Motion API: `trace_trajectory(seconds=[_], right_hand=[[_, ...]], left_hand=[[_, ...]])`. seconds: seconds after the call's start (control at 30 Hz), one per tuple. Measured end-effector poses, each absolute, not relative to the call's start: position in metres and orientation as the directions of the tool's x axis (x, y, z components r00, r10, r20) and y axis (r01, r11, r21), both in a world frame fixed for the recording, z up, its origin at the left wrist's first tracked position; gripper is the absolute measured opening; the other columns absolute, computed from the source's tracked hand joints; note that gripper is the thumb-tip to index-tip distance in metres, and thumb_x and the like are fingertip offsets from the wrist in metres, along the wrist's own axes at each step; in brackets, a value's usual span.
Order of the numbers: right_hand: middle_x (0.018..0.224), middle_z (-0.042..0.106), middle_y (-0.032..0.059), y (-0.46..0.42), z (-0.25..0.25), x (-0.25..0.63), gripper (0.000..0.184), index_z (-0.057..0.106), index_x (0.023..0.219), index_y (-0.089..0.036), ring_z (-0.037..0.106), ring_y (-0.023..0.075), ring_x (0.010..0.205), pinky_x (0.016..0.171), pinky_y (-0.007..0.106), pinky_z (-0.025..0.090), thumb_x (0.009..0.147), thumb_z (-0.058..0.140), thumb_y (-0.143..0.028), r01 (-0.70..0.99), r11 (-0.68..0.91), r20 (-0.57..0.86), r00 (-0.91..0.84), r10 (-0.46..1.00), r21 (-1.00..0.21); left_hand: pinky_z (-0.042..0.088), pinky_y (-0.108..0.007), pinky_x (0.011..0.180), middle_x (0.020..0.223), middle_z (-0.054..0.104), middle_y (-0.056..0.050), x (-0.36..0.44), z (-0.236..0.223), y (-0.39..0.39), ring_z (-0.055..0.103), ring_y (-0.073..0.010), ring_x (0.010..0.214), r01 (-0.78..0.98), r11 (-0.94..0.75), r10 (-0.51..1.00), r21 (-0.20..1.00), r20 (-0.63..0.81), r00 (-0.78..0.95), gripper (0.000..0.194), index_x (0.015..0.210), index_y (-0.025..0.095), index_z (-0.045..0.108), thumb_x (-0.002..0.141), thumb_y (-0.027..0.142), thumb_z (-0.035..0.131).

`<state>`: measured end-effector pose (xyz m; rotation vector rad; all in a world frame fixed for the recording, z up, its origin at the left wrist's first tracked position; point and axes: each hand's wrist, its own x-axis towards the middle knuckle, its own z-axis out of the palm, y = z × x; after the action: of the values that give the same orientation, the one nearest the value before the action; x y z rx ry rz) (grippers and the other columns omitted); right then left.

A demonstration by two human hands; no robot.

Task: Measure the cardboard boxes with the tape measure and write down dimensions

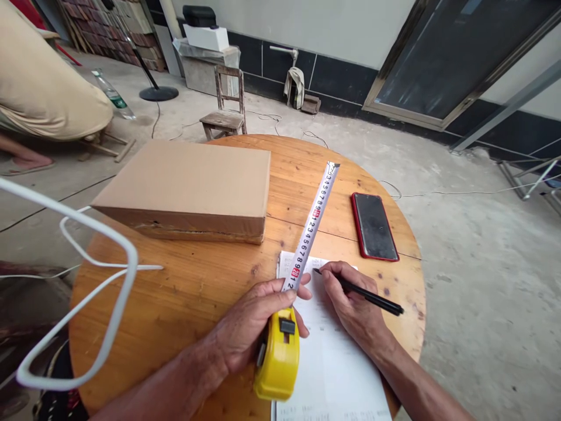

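Observation:
My left hand [258, 310] is closed round a yellow tape measure [278, 356], its thumb pressing on the blade near the case. The white blade [310, 228] sticks out away from me, with the 10 and 20 marks in red. In my right hand [353, 301] is a black pen [372, 297], its tip near the top of the paper [333, 368]. That paper lies on the round wooden table [184, 304] under both hands and carries faint writing. Beyond my left hand rests a closed brown cardboard box [188, 181].
A phone [375, 227] in a red case lies at the table's right. White bent tubing [127, 257] juts in at left. Behind stand a small wooden chair [230, 105] and a round-based stand [158, 92]. A person's foot [28, 161] shows at far left beside a bottle [114, 96].

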<state>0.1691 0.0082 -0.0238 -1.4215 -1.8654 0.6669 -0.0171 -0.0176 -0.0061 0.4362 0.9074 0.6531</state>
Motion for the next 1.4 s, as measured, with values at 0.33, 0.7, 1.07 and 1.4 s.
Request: trace_trajectory(seconds=[0.33, 0.7, 1.07, 1.4], right_hand=[[0.067, 0.064, -0.0001, 0.0096, -0.0241, 0.1676, 0.015, 0.06, 0.077, -0.019, 0.055, 0.0122, 0.054, 0.051, 0.023, 0.043, 0.086, 0.048, -0.021, 0.633, 0.28, 0.217, -0.178, 0.96, -0.722], [0.066, 0.063, -0.0001, 0.0086, -0.0231, 0.1691, 0.016, 0.059, 0.074, -0.02, 0.054, 0.0129, 0.054, 0.052, 0.024, 0.043, 0.085, 0.047, -0.022, 0.621, 0.287, 0.21, -0.196, 0.958, -0.729], [0.065, 0.062, -0.0014, 0.0076, -0.0238, 0.1691, 0.016, 0.06, 0.075, -0.02, 0.051, 0.0116, 0.051, 0.051, 0.024, 0.041, 0.086, 0.049, -0.023, 0.613, 0.266, 0.211, -0.163, 0.964, -0.744], [0.056, 0.053, -0.004, 0.007, -0.0216, 0.1721, 0.014, 0.058, 0.076, -0.019, 0.044, 0.0097, 0.045, 0.045, 0.022, 0.036, 0.086, 0.049, -0.024, 0.612, 0.255, 0.241, -0.108, 0.965, -0.748]], left_hand=[[0.039, -0.018, 0.047, 0.099, 0.069, -0.011, -0.0166, -0.0039, -0.0165, 0.059, -0.0095, 0.054, -0.334, 0.72, 0.689, 0.608, -0.567, 0.451, 0.015, 0.086, 0.015, 0.064, 0.082, 0.027, 0.055], [0.038, -0.018, 0.047, 0.087, 0.071, -0.009, -0.0176, -0.0039, -0.016, 0.057, -0.0101, 0.052, -0.322, 0.734, 0.674, 0.598, -0.582, 0.455, 0.015, 0.087, 0.016, 0.063, 0.082, 0.028, 0.055], [0.037, -0.017, 0.047, 0.074, 0.07, -0.008, -0.0124, 0.0, -0.0172, 0.057, -0.0097, 0.049, -0.298, 0.748, 0.657, 0.593, -0.597, 0.462, 0.015, 0.087, 0.016, 0.062, 0.084, 0.026, 0.051], [0.037, -0.018, 0.047, 0.076, 0.071, -0.011, -0.014, -0.0037, -0.0157, 0.056, -0.0094, 0.049, -0.343, 0.756, 0.65, 0.558, -0.573, 0.499, 0.016, 0.092, 0.014, 0.061, 0.086, 0.025, 0.051]])
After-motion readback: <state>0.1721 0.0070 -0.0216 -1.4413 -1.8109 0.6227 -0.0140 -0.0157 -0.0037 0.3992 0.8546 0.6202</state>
